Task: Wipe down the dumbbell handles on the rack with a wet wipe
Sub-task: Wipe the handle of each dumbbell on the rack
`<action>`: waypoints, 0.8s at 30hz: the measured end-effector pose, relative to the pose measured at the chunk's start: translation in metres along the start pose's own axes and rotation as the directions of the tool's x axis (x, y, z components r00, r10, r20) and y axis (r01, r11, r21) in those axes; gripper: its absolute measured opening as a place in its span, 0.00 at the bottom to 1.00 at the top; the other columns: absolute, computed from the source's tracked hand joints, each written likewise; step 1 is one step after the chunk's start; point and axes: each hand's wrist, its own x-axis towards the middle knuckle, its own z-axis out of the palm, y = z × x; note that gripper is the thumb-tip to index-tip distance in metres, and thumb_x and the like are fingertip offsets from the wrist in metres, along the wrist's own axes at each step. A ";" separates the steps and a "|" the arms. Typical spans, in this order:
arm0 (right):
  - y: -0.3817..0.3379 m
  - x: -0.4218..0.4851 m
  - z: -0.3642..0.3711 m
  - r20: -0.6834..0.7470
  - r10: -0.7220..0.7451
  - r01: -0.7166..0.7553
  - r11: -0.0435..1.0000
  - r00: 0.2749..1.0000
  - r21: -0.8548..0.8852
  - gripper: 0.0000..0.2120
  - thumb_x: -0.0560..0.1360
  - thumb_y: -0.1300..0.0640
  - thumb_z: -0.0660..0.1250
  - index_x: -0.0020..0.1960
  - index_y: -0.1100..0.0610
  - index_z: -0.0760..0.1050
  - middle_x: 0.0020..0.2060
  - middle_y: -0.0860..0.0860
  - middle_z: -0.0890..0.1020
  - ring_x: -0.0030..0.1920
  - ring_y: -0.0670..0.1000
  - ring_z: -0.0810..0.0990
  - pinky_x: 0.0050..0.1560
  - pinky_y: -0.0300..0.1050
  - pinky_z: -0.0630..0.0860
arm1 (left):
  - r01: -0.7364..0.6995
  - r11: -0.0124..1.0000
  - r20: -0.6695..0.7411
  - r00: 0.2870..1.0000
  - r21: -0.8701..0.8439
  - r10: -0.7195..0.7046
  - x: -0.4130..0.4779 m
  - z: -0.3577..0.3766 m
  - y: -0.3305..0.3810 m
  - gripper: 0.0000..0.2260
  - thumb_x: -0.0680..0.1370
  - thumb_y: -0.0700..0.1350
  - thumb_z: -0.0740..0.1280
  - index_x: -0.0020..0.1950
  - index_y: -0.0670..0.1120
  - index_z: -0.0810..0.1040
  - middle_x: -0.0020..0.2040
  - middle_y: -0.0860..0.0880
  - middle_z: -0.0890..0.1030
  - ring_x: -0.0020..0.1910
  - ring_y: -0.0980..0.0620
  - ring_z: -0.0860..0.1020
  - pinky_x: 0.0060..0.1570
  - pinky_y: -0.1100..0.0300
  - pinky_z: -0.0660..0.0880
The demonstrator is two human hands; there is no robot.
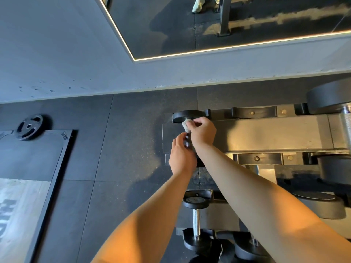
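A small black dumbbell [188, 116] lies at the left end of the top tier of the grey rack [266, 133]. My right hand [202, 130] pinches a crumpled white wet wipe [186, 127] against the handle just below the far head. My left hand [181, 155] grips the near part of the same handle; the handle is mostly hidden by both hands. Another small dumbbell with a chrome handle [196, 223] rests on the lower tier, below my arms.
Larger dumbbells [330, 97] sit at the rack's right end on both tiers. A black weight plate [30, 127] lies on the rubber floor at the left, beside a lifting platform [34, 168]. A wall mirror [209, 25] hangs behind the rack.
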 end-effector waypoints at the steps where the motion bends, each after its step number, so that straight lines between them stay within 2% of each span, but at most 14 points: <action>1: 0.000 -0.002 0.001 0.006 -0.010 0.010 1.000 1.000 -0.027 0.10 0.78 0.54 0.71 0.54 0.59 0.80 0.50 0.53 0.83 0.48 0.47 0.78 0.42 0.34 0.70 | -0.001 1.000 -0.002 1.000 -0.013 0.001 0.000 -0.001 0.000 0.17 0.80 0.46 0.62 0.67 0.61 0.70 0.66 0.59 0.75 0.56 0.52 0.79 0.56 0.47 0.75; 5: 0.012 -0.015 -0.003 0.047 -0.016 0.020 0.995 0.999 -0.094 0.08 0.77 0.53 0.72 0.49 0.58 0.80 0.44 0.50 0.82 0.42 0.46 0.78 0.36 0.31 0.65 | 0.041 0.996 -0.019 0.999 -0.075 -0.043 0.003 -0.003 -0.003 0.13 0.79 0.43 0.61 0.59 0.59 0.73 0.59 0.59 0.78 0.45 0.58 0.78 0.49 0.52 0.76; 9: 0.019 -0.015 -0.009 0.059 -0.012 0.020 0.992 0.998 -0.124 0.08 0.77 0.53 0.72 0.47 0.58 0.81 0.42 0.50 0.82 0.43 0.47 0.79 0.39 0.36 0.70 | 0.047 0.992 -0.015 0.999 -0.113 -0.050 0.001 -0.005 -0.004 0.17 0.79 0.38 0.57 0.57 0.59 0.73 0.55 0.55 0.80 0.47 0.56 0.79 0.49 0.50 0.79; 11: 0.011 -0.006 -0.006 0.003 0.045 -0.045 0.999 0.999 -0.027 0.08 0.77 0.53 0.72 0.50 0.58 0.81 0.44 0.50 0.82 0.45 0.48 0.80 0.46 0.40 0.74 | 0.023 0.994 -0.019 0.999 -0.111 -0.025 0.001 -0.005 -0.004 0.19 0.79 0.38 0.56 0.59 0.61 0.72 0.57 0.57 0.80 0.51 0.55 0.79 0.52 0.49 0.79; 13: -0.001 0.002 -0.001 -0.024 0.139 -0.136 0.986 0.990 0.092 0.08 0.78 0.54 0.70 0.51 0.59 0.80 0.44 0.50 0.81 0.46 0.49 0.79 0.47 0.42 0.73 | 0.013 0.993 -0.025 1.000 -0.116 -0.016 0.001 -0.004 -0.005 0.20 0.80 0.40 0.55 0.63 0.62 0.70 0.59 0.57 0.80 0.53 0.54 0.79 0.54 0.49 0.78; 16: -0.003 0.000 0.004 -0.004 0.144 -0.143 0.985 0.990 0.095 0.07 0.80 0.55 0.68 0.54 0.58 0.78 0.46 0.48 0.78 0.45 0.46 0.76 0.44 0.37 0.70 | 0.017 0.995 -0.021 1.000 -0.097 -0.019 0.003 -0.003 -0.007 0.21 0.82 0.41 0.55 0.70 0.61 0.68 0.61 0.56 0.80 0.54 0.55 0.79 0.54 0.51 0.78; 20: 0.018 -0.018 -0.004 0.025 0.041 -0.040 0.999 0.999 -0.029 0.07 0.80 0.56 0.67 0.54 0.59 0.79 0.44 0.47 0.79 0.44 0.46 0.76 0.36 0.26 0.67 | 0.005 0.995 -0.009 1.000 -0.098 -0.006 0.003 -0.003 -0.007 0.21 0.83 0.42 0.58 0.71 0.64 0.67 0.61 0.58 0.79 0.53 0.57 0.79 0.54 0.56 0.78; 22: 0.027 -0.024 -0.006 0.036 0.028 -0.026 0.998 0.999 -0.052 0.05 0.80 0.58 0.67 0.53 0.58 0.79 0.43 0.47 0.79 0.43 0.46 0.76 0.35 0.24 0.66 | -0.002 0.995 0.006 1.000 -0.103 0.003 0.003 -0.003 -0.008 0.19 0.83 0.45 0.60 0.70 0.65 0.67 0.62 0.58 0.79 0.53 0.57 0.79 0.54 0.57 0.79; 24: 0.025 -0.025 -0.006 0.039 0.043 -0.041 0.998 0.998 -0.043 0.05 0.80 0.61 0.66 0.53 0.57 0.80 0.44 0.47 0.80 0.44 0.46 0.77 0.38 0.25 0.68 | -0.012 0.995 0.011 1.000 -0.095 0.014 0.003 -0.004 -0.007 0.20 0.83 0.45 0.60 0.71 0.65 0.67 0.63 0.58 0.78 0.54 0.57 0.79 0.55 0.55 0.79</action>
